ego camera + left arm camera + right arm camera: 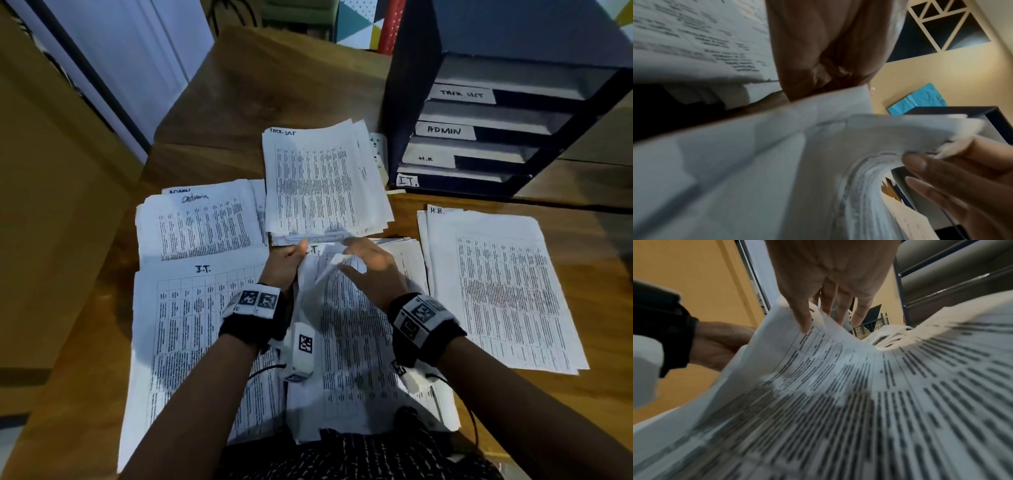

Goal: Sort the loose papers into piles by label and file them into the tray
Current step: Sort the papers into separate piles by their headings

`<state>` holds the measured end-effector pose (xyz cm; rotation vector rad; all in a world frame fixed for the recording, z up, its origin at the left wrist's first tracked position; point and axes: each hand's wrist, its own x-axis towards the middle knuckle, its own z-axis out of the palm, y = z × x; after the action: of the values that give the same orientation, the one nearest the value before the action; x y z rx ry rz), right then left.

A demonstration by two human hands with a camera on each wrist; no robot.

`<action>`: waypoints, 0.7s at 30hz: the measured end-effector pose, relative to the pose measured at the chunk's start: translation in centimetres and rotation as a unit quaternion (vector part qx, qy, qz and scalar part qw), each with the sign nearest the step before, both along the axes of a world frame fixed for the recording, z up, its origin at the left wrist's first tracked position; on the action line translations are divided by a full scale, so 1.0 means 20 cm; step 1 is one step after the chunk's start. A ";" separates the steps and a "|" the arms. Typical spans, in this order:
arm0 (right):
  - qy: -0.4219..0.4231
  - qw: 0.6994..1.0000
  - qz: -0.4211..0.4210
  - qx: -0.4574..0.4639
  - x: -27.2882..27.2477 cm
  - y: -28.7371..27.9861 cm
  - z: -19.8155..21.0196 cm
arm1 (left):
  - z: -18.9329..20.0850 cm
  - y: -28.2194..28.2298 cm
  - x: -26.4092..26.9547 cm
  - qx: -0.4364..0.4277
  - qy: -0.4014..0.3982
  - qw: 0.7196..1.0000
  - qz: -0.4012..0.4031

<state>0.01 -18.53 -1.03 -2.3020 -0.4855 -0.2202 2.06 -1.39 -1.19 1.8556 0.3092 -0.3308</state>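
A loose stack of printed sheets [359, 342] lies in front of me, its top sheet marked I.T. My left hand [297, 253] grips the stack's upper left edge, thumb on top. My right hand [342, 261] pinches the curled upper corner of the top sheet [838, 369], thumb [803, 321] above and fingers behind it. In the left wrist view the lifted paper [777, 146] bends over the right hand's fingers [937, 172]. Sorted piles lie around: I.T. [191, 325], Admin [202, 226], Task List [325, 181], H.R. [496, 291]. The dark tray [404, 102] stands at the back right.
The tray's shelves carry labels Task List [460, 94], Admin [444, 130], H.R. [425, 159] and I.T. [407, 180]. Bare wooden desk [267, 85] shows behind the piles. A tan panel [51, 205] borders the left side.
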 end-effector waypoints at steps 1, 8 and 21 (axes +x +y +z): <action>-0.014 1.000 0.000 -0.002 -0.02 -0.01 0.00 | -0.02 0.01 0.01 0.027 -0.005 1.000 -0.007; -0.119 0.990 0.018 -0.070 -0.17 -0.09 -0.06 | -0.02 0.06 0.01 0.136 -0.072 0.988 0.023; 0.072 0.996 0.022 0.050 0.11 0.04 0.18 | 0.11 0.01 -0.09 0.095 -0.150 0.978 -0.112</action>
<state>2.26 -17.79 2.50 -2.1885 -0.4412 -0.0564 0.35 -1.16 1.07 2.1019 -0.0788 -0.1723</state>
